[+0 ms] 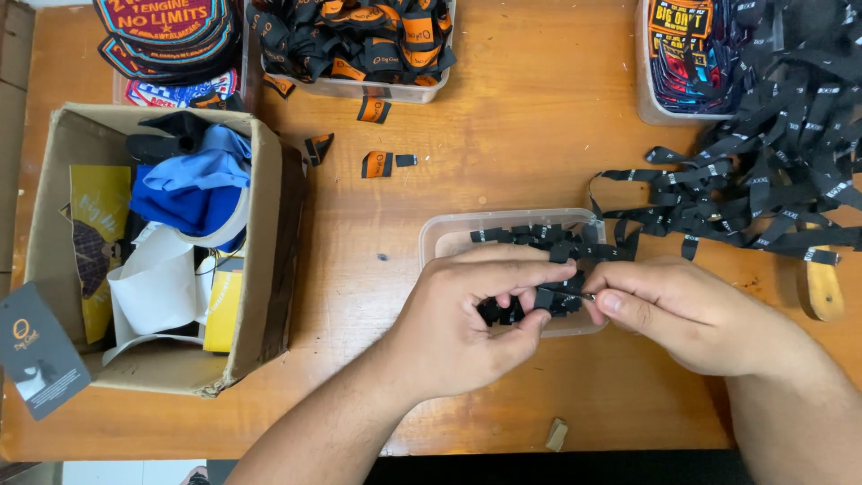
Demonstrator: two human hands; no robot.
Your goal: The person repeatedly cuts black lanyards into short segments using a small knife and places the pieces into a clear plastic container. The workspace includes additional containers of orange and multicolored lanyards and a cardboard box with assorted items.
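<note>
Hands met over a clear tray (440,235) near the desk's (530,153) front edge: the left hand (467,319) was curled shut, pinching a small black label (544,297) between thumb and fingers, while the right hand (678,310) was closed on a thin metal tool (575,294) whose tip touched that label; what kind of tool it was could not be told. The label sat above the tray, where a modest heap of black pieces (539,241) already lay, so by the look of it some of the work was done. Much seemed left: a big tangle of black ribbon (763,171) with white marks sprawled to the right, one strand trailing to the tray's corner. Farther back stood a tub of orange-and-black tags (359,40), with a few strays (377,164) on the wood, and a tub of patches (687,49) at the right. A cardboard box (260,224) holding blue cloth (193,180) stood at the left, more patches (166,31) stacked behind it.
</note>
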